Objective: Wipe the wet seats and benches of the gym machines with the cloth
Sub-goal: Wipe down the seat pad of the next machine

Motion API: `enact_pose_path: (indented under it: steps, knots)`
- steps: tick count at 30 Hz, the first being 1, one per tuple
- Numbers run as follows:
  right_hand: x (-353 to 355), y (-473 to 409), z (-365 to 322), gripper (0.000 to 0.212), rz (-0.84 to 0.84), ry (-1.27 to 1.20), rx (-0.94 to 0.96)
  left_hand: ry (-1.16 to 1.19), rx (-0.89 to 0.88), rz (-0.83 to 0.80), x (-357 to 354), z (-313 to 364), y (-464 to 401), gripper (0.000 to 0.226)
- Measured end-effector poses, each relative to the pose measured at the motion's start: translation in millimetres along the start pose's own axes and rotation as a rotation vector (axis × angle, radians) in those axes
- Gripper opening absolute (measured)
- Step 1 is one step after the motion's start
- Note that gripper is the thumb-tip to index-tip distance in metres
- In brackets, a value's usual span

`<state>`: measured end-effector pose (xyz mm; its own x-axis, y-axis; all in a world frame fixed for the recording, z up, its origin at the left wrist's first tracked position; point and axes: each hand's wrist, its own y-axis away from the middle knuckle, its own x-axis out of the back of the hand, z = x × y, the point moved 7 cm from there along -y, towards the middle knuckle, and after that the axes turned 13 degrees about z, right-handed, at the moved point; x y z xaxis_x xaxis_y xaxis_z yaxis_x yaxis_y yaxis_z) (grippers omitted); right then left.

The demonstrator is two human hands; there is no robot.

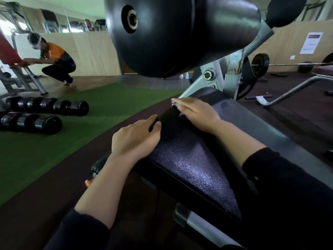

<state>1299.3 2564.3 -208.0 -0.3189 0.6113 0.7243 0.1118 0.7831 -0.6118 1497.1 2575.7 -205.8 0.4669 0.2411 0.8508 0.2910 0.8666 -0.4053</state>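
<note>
Dark sleeves cover both forearms at the bottom edge, and the two bare hands reach forward onto a long black padded bench pad of pebbled vinyl, which runs from the lower right up toward the middle. On the near left edge of that pad the left hand rests palm down, its fingers only lightly bent over the edge, so its grip is released and holds nothing. Farther along the pad, near its far end, the right hand lies flat with fingers stretched out, pressing a small scrap of pale cloth that peeks out under the fingertips; that grip is likewise slack, not clenched. Above the far end of the pad hangs a big black cylindrical roller cushion on a grey metal frame. Left of the pad lies green artificial turf with two rows of black dumbbells on it. Beyond the turf a person in an orange and dark shirt crouches beside another machine. Right of the pad, a loaded barbell rests low by the wall.
</note>
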Motion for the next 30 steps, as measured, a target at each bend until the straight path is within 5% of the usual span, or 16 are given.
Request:
enact_pose_path:
  steps: [6,12,15,20,24,30]
  knots:
    - [24,75,-5,0.065,0.054,0.112,-0.006,0.010,-0.011,-0.001,-4,1,-3,0.046]
    - [0,45,-64,0.051,0.017,0.098,0.027,0.012,-0.019,0.007,-4,2,-4,0.042]
    - [-11,6,-41,0.054,-0.031,0.061,0.046,0.014,-0.018,-0.002,-3,1,-2,0.043]
    - [19,29,40,0.043,0.054,0.059,-0.189,-0.011,-0.030,-0.066,-3,3,-5,0.046]
    - [26,60,57,0.048,-0.028,0.037,-0.156,-0.156,-0.113,-0.097,-14,29,-24,0.047]
    - [25,48,49,0.055,0.019,0.058,-0.088,-0.064,-0.214,-0.153,-54,77,-61,0.055]
